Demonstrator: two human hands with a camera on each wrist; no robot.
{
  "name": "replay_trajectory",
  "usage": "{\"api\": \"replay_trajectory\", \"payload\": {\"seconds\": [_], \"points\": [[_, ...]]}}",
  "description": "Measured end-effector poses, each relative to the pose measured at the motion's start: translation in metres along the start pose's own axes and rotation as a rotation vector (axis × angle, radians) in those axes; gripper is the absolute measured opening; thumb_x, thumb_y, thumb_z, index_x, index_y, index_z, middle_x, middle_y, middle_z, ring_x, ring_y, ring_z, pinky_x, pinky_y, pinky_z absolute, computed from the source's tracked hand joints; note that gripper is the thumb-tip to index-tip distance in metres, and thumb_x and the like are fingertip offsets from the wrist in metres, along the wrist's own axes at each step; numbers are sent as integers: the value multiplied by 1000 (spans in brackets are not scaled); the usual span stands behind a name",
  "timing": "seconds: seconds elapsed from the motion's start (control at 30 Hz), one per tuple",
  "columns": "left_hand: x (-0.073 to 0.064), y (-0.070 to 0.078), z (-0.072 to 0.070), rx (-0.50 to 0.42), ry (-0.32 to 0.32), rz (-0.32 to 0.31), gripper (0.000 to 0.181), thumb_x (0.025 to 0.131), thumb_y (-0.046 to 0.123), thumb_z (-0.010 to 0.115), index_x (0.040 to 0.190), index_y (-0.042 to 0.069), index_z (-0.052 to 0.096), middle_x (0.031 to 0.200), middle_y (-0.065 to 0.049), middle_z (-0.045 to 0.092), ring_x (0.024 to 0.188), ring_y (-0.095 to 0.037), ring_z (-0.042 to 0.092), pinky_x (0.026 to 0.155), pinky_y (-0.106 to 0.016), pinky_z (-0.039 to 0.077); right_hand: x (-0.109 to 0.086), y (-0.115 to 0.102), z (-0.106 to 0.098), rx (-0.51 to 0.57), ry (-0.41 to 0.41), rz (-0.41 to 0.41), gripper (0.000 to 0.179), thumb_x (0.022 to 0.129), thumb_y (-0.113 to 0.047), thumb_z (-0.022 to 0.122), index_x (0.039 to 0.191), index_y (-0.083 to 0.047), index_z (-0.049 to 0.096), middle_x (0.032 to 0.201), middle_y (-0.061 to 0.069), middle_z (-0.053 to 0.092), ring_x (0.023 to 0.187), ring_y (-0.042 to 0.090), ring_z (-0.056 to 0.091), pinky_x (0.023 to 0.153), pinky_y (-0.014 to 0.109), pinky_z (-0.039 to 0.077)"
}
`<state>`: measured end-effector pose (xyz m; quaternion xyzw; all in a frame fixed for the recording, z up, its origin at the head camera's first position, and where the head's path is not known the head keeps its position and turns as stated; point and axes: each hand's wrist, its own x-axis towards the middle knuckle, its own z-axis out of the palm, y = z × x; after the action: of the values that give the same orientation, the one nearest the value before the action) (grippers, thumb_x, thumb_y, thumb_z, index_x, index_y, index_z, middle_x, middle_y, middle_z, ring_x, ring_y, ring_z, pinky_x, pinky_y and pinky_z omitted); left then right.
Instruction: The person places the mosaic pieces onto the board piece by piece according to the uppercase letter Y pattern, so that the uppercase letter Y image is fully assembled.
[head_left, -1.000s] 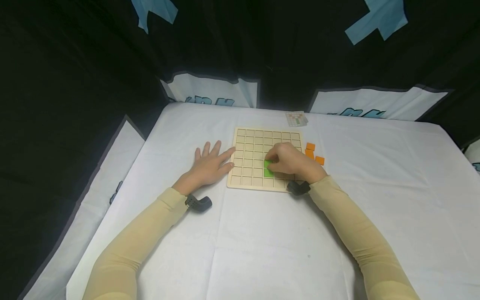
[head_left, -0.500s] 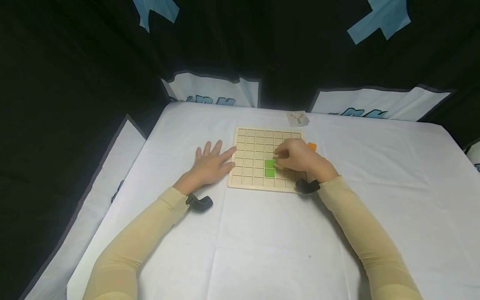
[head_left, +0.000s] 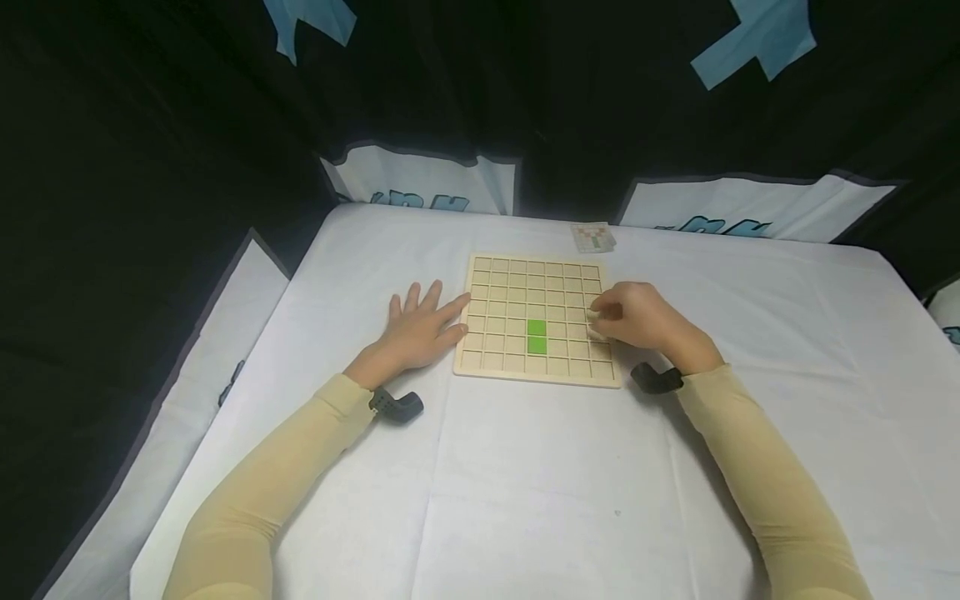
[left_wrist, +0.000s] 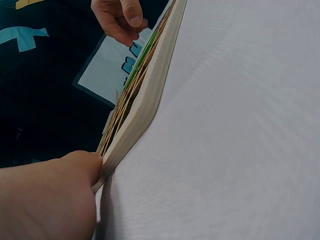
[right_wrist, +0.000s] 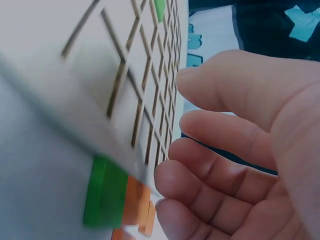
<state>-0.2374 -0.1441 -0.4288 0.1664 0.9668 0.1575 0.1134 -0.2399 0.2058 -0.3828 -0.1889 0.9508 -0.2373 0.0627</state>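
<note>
A pale wooden grid board (head_left: 498, 293) lies on the white table, with two green square tiles (head_left: 537, 337) set one behind the other in its cells. My left hand (head_left: 415, 335) is spread flat, its thumb and index finger touching the board's left edge. Over the right edge of the board is my right hand (head_left: 641, 318), fingers loosely bent. In the right wrist view nothing sits between its thumb and fingertips. Just below those fingers, beside the board, are a green tile (right_wrist: 105, 192) and orange tiles (right_wrist: 136, 202), which the hand hides in the head view.
Behind the board lies a small printed card (head_left: 593, 238) with a coloured grid pattern. A white cloth (head_left: 525, 483) covers the table. Dark curtains (head_left: 480, 75) hang behind the table and on the left.
My right hand has moved right from the green tiles to the board's right edge, uncovering both tiles and now covering the orange ones. My left hand stays at the board's left edge.
</note>
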Motion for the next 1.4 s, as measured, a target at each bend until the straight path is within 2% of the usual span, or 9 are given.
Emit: {"api": "replay_trajectory", "payload": {"seconds": [0.23, 0.5, 0.73, 0.8, 1.4], "points": [[-1, 1, -1, -3, 1, 0, 62, 106, 53, 35, 163, 32, 25, 172, -22, 4, 156, -52, -5, 121, -74, -3, -10, 13, -2, -36, 20, -20, 28, 84, -6, 75, 109, 7, 75, 94, 15, 73, 82, 23, 59, 74, 33, 48], [0, 0, -1, 9, -1, 1, 63, 106, 54, 35, 163, 32, 24, 172, -21, 4, 156, -52, -5, 121, -74, -2, -22, 24, -4, -45, -11, 44, 27, 84, -6, 77, 109, 6, 75, 91, 14, 70, 82, 25, 56, 74, 34, 48], [1, -1, -1, 21, -7, 2, 63, 106, 55, 34, 163, 32, 23, 172, -21, 4, 156, -52, -5, 121, -74, -2, -28, 30, -3, -32, -23, 109, 32, 85, -3, 72, 116, 7, 73, 116, 24, 72, 97, 30, 62, 91, 49, 54], [1, -1, -1, 21, -7, 3, 63, 106, 55, 34, 164, 32, 23, 172, -21, 4, 156, -52, -5, 121, -74, -2, -28, 31, -3, -28, -25, 112, 33, 85, -2, 72, 116, 8, 72, 117, 25, 71, 98, 31, 62, 92, 50, 54], [-1, 1, -3, 7, -6, 10, 63, 106, 54, 34, 163, 31, 24, 172, -22, 5, 156, -53, -5, 121, -74, -2, -27, 29, 0, -51, -12, 98, 28, 83, 1, 75, 110, 7, 74, 102, 20, 72, 85, 26, 59, 79, 38, 53]]}}
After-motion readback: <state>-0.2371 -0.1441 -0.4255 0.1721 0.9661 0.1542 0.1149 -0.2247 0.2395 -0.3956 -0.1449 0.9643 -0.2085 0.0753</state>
